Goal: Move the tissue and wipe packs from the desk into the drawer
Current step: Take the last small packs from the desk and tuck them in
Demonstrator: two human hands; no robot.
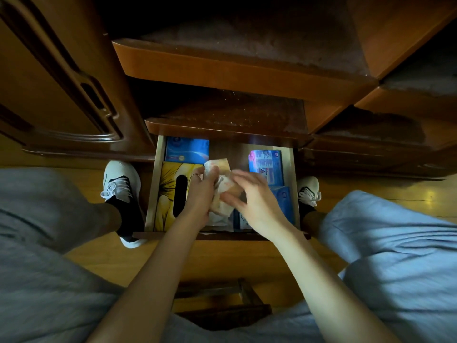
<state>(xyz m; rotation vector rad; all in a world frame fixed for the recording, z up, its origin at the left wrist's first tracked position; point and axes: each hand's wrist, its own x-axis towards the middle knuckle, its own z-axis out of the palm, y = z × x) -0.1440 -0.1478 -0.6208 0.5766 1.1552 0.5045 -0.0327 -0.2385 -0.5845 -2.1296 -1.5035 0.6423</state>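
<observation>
Both hands are over the open drawer (295,184), the left hand (201,194) and right hand (257,199) clamped together on one pale, blurred pack (223,191) above the drawer's middle. Inside the drawer, a yellow box (170,191) lies at the left with a blue box (186,149) behind it. Blue packs (267,164) lie along the drawer's right side.

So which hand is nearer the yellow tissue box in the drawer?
Left. The left hand sits right beside the yellow tissue box; the right hand is farther off, toward the blue packs.
</observation>
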